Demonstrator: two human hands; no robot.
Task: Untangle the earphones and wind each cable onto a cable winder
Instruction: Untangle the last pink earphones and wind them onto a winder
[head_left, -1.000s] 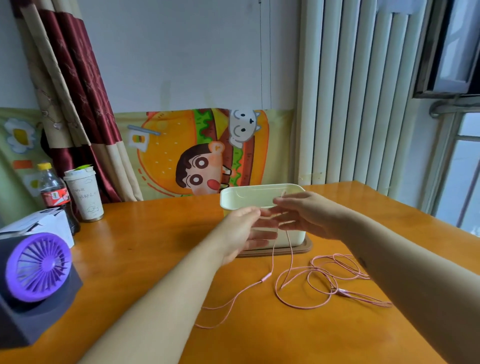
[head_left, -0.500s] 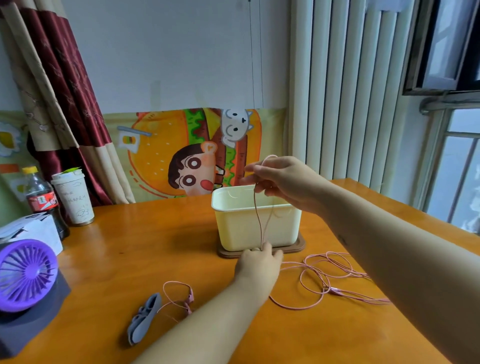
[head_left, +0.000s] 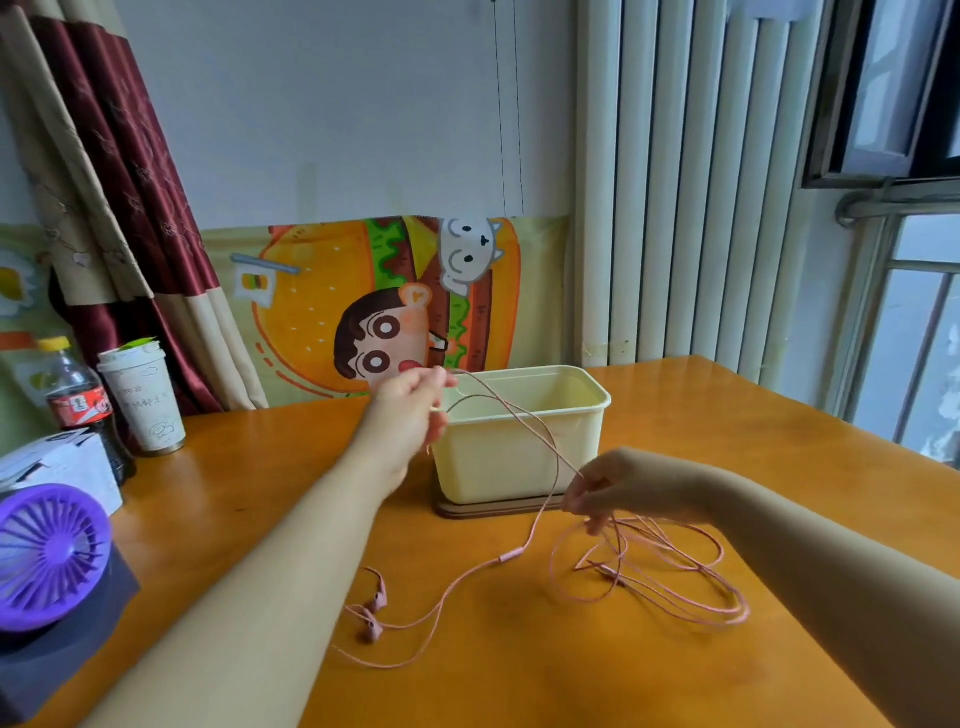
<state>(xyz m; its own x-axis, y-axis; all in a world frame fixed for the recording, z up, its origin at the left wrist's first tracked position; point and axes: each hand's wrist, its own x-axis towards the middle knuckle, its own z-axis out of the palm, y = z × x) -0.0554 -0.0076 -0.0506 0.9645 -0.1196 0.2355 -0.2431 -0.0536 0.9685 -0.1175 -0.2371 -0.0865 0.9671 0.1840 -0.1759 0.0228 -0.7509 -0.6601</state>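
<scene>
pink earphone cable (head_left: 511, 555) runs between both hands, the held stretch slanting from 10 o'clock down to 4 o'clock across the cream tub (head_left: 519, 462). left hand (head_left: 410, 415) pinches it at the tub's rim, and right hand (head_left: 618, 488) pinches it near the tub's base. earbuds (head_left: 375, 613) lie at the tub's 7 o'clock, slack loops (head_left: 735, 616) at 5. the wooden tabletop (head_left: 519, 686) spreads wide toward 6 o'clock.

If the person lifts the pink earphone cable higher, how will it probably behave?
Probably very floppy: the pink earphone cable hangs in loose curves between the left hand and the right hand. Likely light, since a pinch holds it. It may snag: it lies overlapped on the table.
</scene>
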